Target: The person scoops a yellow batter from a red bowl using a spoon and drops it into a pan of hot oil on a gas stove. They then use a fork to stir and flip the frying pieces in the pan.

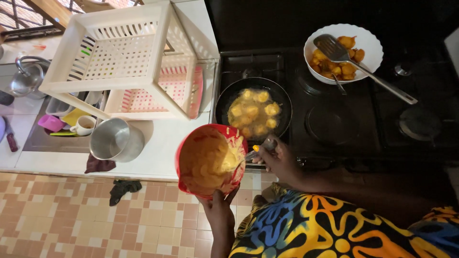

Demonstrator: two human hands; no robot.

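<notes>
At the stove, batter going into oil.
Left hand (pixel 217 206) grips red bowl (pixel 209 160) (half-scraped); right hand (pixel 277 160) pinches spoon (pixel 256 152); frying pan (pixel 253 111) full, white bowl (pixel 343 52) holds done fritters.

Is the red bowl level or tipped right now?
Tipped. The red bowl leans toward the frying pan, its yellow batter facing the camera; the left hand props it from below, the right hand works a spoon inside.
</notes>
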